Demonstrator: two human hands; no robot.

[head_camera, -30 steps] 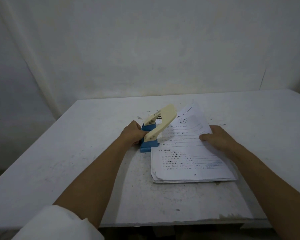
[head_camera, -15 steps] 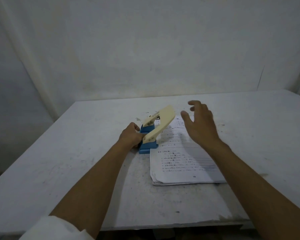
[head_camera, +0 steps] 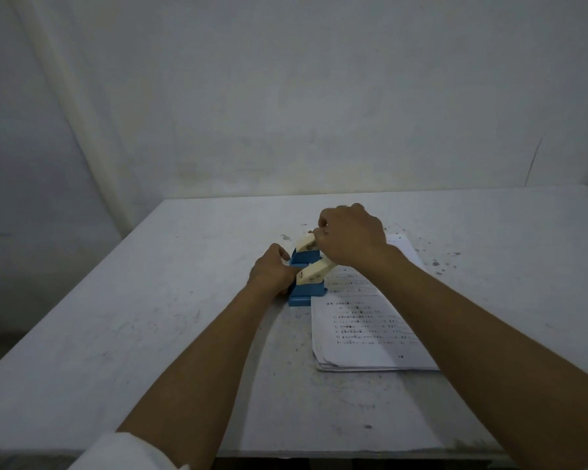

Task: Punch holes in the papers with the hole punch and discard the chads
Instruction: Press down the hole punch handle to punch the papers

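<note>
Blue-based hole punch (head_camera: 306, 283), one, on table (head_camera: 150, 334), its slot over left edge of papers (head_camera: 364, 327).
Left hand (head_camera: 269, 274) grips base.
Right hand (head_camera: 348, 237) closed on cream lever (head_camera: 314, 271).
Papers: one stack, sheet count unclear.
Risks: uneven press skids punch; stack shifts, holes misaligned; chads spill.

Hole punch (head_camera: 305, 281) left of papers (head_camera: 370, 327)

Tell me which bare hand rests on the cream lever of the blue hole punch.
The right hand covers the cream lever; the left hand grips the blue base.
</note>
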